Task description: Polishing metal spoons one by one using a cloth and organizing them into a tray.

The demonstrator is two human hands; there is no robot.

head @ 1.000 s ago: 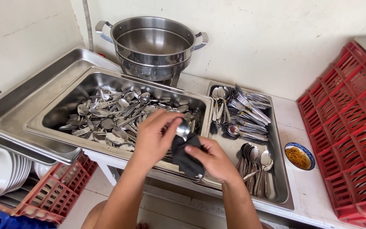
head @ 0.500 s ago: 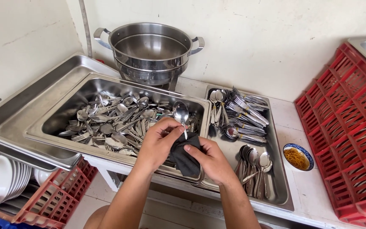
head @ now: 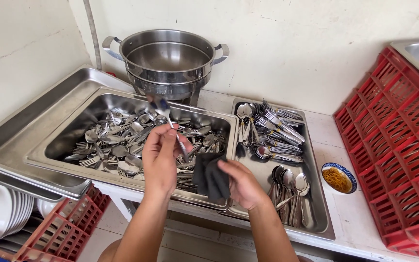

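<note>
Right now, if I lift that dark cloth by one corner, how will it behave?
The cloth will probably flop: it already hangs in soft folds from the right hand. It looks light for its size, since the fingers pinch it without strain. It is unlikely to slip, being fabric and not polished like the spoon in the left hand.
</note>
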